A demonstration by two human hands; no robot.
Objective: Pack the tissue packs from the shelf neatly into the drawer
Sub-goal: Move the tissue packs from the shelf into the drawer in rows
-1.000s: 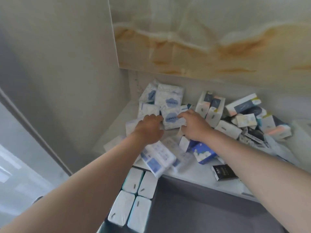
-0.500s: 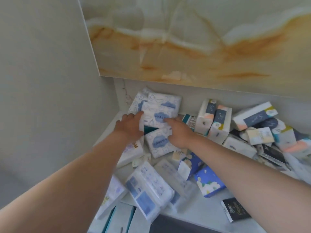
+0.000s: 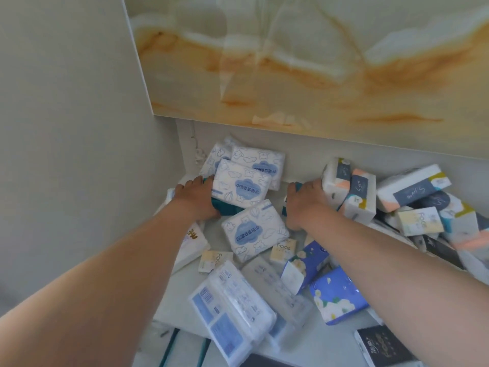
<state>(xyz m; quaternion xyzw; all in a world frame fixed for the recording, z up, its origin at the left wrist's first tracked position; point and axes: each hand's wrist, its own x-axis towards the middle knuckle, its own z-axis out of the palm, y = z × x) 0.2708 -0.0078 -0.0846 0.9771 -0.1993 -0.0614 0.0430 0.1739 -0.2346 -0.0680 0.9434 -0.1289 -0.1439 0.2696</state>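
teal plastic shows at both ends of a teal pack (image 3: 225, 209) on the white shelf (image 3: 330, 340), half buried under a cloud-print pack (image 3: 242, 188). the left hand (image 3: 197, 198) and right hand (image 3: 304, 203), well apart, each press one end, probably to slide it free. small yellow packs (image 3: 420, 221) read "face". the drawer is barely visible below.

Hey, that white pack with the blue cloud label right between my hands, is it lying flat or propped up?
Propped up, tilted. The cloud-label pack rests on a teal pack gripped by the left hand, leaning back on the packs behind it.
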